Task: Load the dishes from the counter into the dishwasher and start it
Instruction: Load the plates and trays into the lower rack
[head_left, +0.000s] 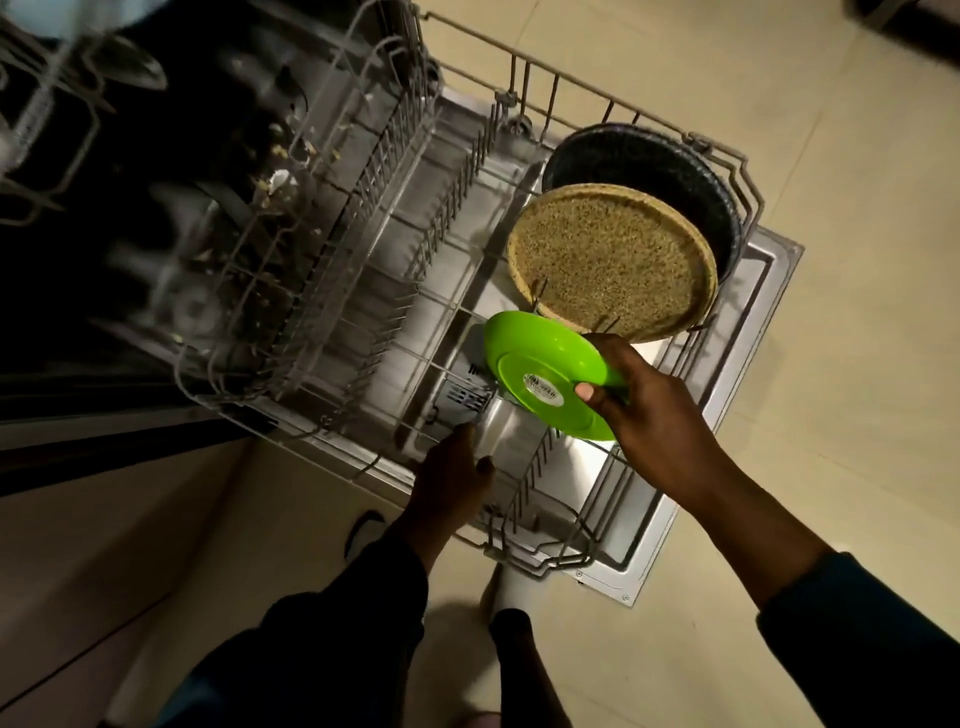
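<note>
Right hand: the right hand (644, 405) has the green plate (545, 371) pinched at its rim, thumb flat across the underside, fingers curled round the far edge.
Plate: tipped up on edge, underside towards us, hanging over the lower rack (524, 512) just in front of the speckled tan plate (613, 260), not yet seated between the prongs.
Key relation: the plate sticks out left of the gripping hand, its face roughly parallel to the tan plate; I'd say the free slots lie just below and to the near side, so it wants a short drop straight down, edge first.
Left hand: the left hand (454, 480) is low at the rack's near edge; the fingers are curled, but whether they grip the wire I cannot tell. The right is plainly the one doing the work.
Already racked: tan plate upright, dark pan (670, 171) standing behind it.
Label: a round sticker (543, 388) on the plate's underside; print too small to read.
Progress: loading under way, door down, start not yet due.
</note>
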